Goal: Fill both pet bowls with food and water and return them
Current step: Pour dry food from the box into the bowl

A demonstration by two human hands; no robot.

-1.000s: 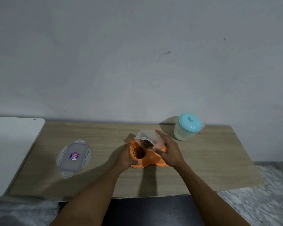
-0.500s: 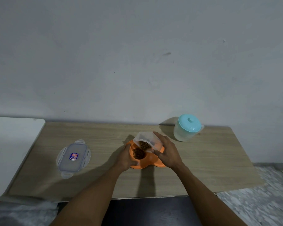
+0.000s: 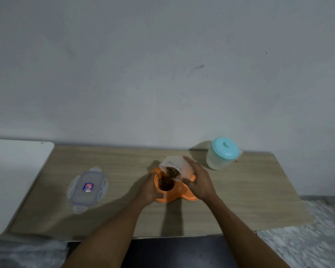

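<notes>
Wooden table [image 3: 249,190]: work surface, set against the wall; a white table [image 3: 14,180] adjoins it at the left.

Lidded jug [image 3: 221,155]: stood upright at the far right, well apart from the pour, presumably kept in reserve for the water step.

Container lid [image 3: 87,189]: laid flat to the left, clear of both arms.

Orange double bowl [image 3: 172,197]: placed at table centre, near the front edge. The right well is largely hidden by the right hand, so its contents cannot be told.

Food container [image 3: 177,163]: tipped mouth-down over the left well, so that kibble [image 3: 165,183] is delivered there and not onto the table.

Right hand [image 3: 200,183]: fingers wrapped round the container's base end.

Left hand [image 3: 149,189]: fingers curled round the bowl's left rim, judged to be a brace against sliding.

Judgement: food step in progress; water and return not yet done.
</notes>
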